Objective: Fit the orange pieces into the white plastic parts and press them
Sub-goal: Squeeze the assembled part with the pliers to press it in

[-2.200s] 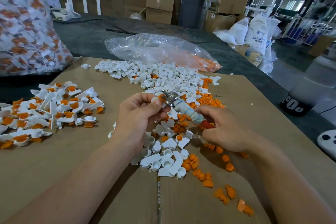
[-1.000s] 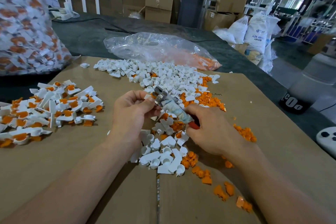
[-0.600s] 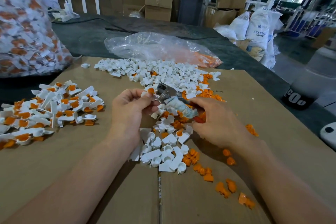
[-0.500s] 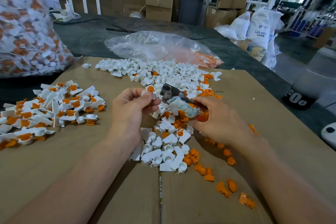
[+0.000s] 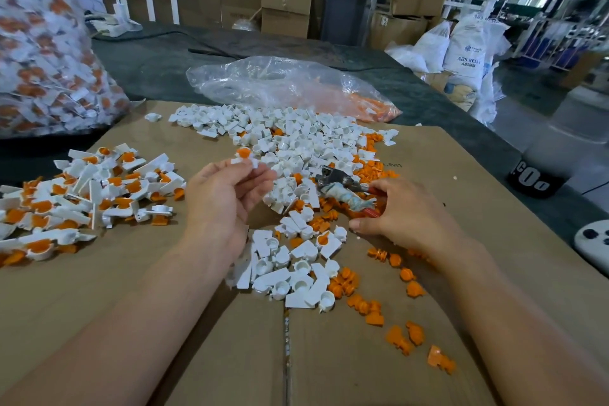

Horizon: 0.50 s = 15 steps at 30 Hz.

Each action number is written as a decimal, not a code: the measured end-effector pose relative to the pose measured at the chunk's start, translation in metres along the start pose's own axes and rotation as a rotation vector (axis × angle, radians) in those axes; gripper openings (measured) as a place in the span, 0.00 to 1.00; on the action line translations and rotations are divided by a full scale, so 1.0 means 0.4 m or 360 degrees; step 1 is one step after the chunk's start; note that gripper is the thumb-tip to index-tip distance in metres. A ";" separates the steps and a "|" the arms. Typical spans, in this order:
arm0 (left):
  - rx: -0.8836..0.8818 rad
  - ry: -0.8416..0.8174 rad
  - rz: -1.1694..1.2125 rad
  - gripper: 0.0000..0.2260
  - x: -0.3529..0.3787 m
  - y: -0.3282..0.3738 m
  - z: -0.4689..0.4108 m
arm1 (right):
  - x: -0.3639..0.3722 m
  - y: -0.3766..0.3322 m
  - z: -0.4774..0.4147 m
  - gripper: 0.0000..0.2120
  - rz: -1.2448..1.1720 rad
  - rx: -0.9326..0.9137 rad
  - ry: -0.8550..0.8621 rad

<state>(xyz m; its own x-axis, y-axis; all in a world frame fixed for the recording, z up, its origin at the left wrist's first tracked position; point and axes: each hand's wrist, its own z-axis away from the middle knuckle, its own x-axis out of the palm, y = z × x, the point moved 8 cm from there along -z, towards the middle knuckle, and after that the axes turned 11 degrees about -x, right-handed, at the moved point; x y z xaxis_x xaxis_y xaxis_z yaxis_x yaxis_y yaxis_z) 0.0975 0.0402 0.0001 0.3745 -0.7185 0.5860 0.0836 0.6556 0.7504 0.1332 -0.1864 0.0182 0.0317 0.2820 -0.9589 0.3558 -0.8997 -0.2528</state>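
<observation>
My left hand (image 5: 227, 194) has lifted up and to the left, away from the tool. Its fingers (image 5: 263, 172) and thumb are clamped on one white part (image 5: 246, 161), whose cup holds an orange piece (image 5: 244, 152) that shows on top. Half a second ago this part sat right against the metal head of the pliers (image 5: 342, 188). Now the two are well apart, and the part hangs in the air above the near edge of the heap of white parts (image 5: 296, 142). My right hand (image 5: 405, 212) has dropped lower and further right. Its fingers are curled round the red handle end of the pliers, and the tool's wrapped shaft and metal head lie tilted across the heap, pointing left. I cannot tell whether the tool's head is open or closed. The thumb of that hand reaches toward the smaller cluster of white parts (image 5: 290, 270) in front of me. The loose orange pieces (image 5: 372, 308) trail off to the right over the cardboard sheet (image 5: 148, 300) that covers the bench (image 5: 158, 59), lying as they did before. The pile of finished parts (image 5: 82, 198) on my left looks unchanged. So do the clear bag (image 5: 283, 86) beyond the heap, with orange showing at its right end, and the big full bag (image 5: 43, 53) at the far left.
</observation>
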 end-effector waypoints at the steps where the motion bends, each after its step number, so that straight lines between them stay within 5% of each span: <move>1: 0.0007 0.0050 0.0091 0.02 -0.013 0.007 -0.004 | 0.000 -0.001 -0.001 0.34 0.0017 -0.0006 0.0001; 15: 0.0106 0.0493 0.0881 0.09 -0.134 0.070 -0.016 | 0.019 0.010 -0.007 0.39 0.0135 -0.0008 -0.0118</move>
<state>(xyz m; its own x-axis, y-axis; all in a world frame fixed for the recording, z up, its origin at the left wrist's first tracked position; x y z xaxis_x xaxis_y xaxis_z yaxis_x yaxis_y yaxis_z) 0.0857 0.0983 -0.0122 0.5963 -0.1708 0.7844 -0.2527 0.8875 0.3853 0.1376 -0.1869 0.0102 -0.0072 0.1790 -0.9838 0.3596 -0.9176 -0.1695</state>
